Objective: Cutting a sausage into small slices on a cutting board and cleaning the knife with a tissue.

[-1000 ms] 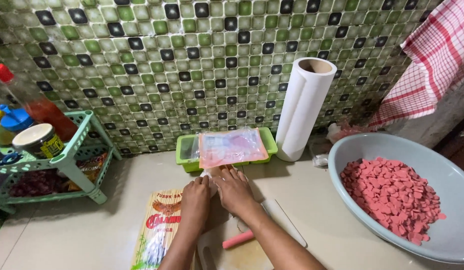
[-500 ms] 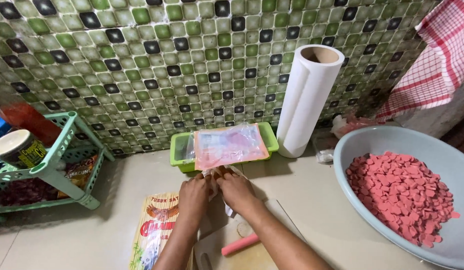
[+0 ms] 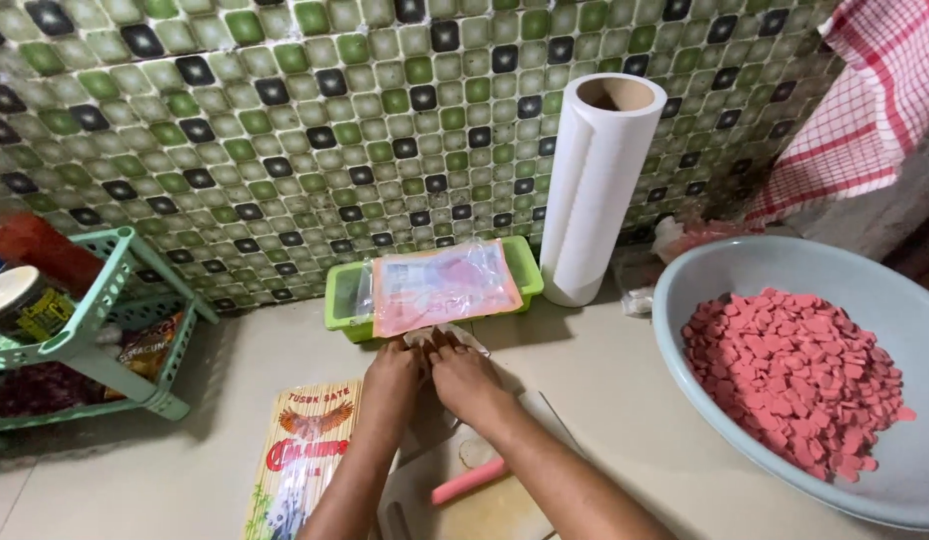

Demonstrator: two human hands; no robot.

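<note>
**Hands pressed together at the edge of a plastic bag**

Little is changed since the earlier frames: both hands are kept side by side at the same spot on the counter, while the view is shifted so that the shelf sits further left. A clear plastic piece (image 3: 446,338) is pinched between the fingertips of the left hand (image 3: 392,378) and the right hand (image 3: 464,376); whether it belongs to the bag above cannot be told. Both hands are curled, fingers bent down, thumbs close together.

Just beyond the fingertips, a pink-tinted bag (image 3: 442,285) is laid across a green tray (image 3: 345,300) set against the tiled wall (image 3: 314,120). Beneath the forearms a cutting board (image 3: 494,505) is seen, with a pink handle (image 3: 469,481) lying on it. A pack of skewers (image 3: 302,462) is laid left of the board.

A white roll (image 3: 596,185) is stood upright right of the tray. Further right, a grey bowl (image 3: 744,270) is filled with pink slices (image 3: 794,375). A mint shelf (image 3: 89,345) is placed at far left, and a red checked cloth (image 3: 869,105) is hung at upper right.
</note>
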